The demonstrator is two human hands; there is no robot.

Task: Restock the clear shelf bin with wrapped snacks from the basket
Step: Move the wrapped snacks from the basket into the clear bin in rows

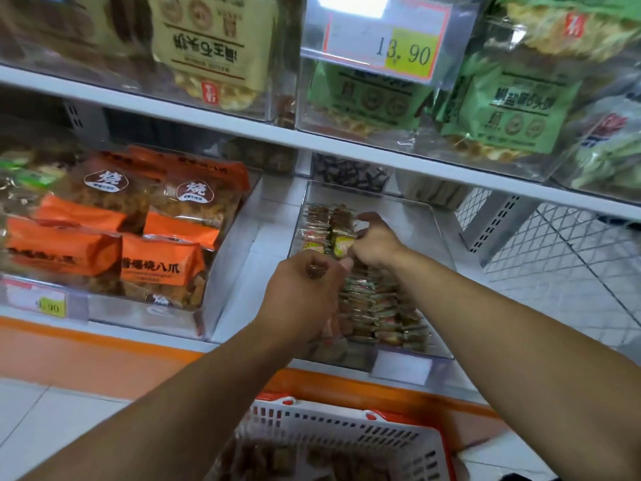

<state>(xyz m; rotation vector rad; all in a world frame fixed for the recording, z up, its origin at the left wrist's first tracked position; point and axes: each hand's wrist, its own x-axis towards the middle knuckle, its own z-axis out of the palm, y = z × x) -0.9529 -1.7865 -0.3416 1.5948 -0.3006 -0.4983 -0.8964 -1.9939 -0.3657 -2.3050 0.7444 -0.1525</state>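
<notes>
A clear shelf bin (437,234) stands on the lower shelf, holding rows of small wrapped snacks (376,307). My left hand (305,293) reaches over the bin's left front part with fingers curled round several wrapped snacks. My right hand (376,243) is farther in, over the middle of the bin, fingers curled and pinching snacks in the back rows. The white and orange basket (347,432) sits below the shelf at the bottom of the view, with brown wrapped snacks inside it.
Left of the bin stands another clear bin with orange snack bags (114,234). The shelf above (312,137) carries bins of green and beige bags and a price tag reading 13.90 (392,43). White wire mesh (572,265) lies to the right.
</notes>
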